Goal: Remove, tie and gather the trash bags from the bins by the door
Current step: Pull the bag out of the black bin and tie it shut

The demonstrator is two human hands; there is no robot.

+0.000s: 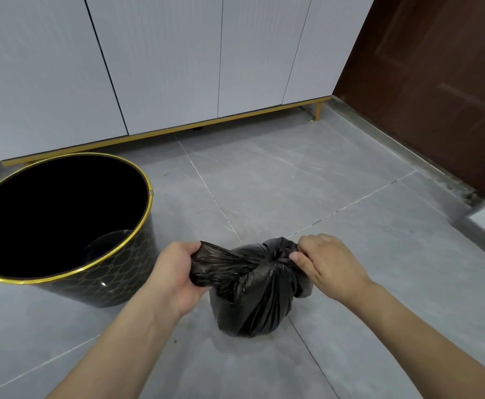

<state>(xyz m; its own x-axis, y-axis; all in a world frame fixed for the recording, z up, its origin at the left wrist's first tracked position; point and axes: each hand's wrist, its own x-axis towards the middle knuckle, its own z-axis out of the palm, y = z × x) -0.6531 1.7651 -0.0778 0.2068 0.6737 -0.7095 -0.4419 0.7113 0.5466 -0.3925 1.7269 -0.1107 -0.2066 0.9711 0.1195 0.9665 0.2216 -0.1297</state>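
Observation:
A small black trash bag (249, 306) sits on the grey tiled floor at the lower middle, its top gathered into two twisted ends that cross at a knot. My left hand (175, 272) grips the left end, pulled out to the side. My right hand (327, 263) pinches the right end close to the knot. To the left stands a black bin with a gold rim (114, 272), upright, with no bag in it and a dark inside.
White cabinet doors (163, 67) on a gold base (235, 118) run along the back. A dark brown door (437, 82) closes the right side, with a raised threshold below it. Grey floor tiles (293, 182) stretch between cabinet and bag.

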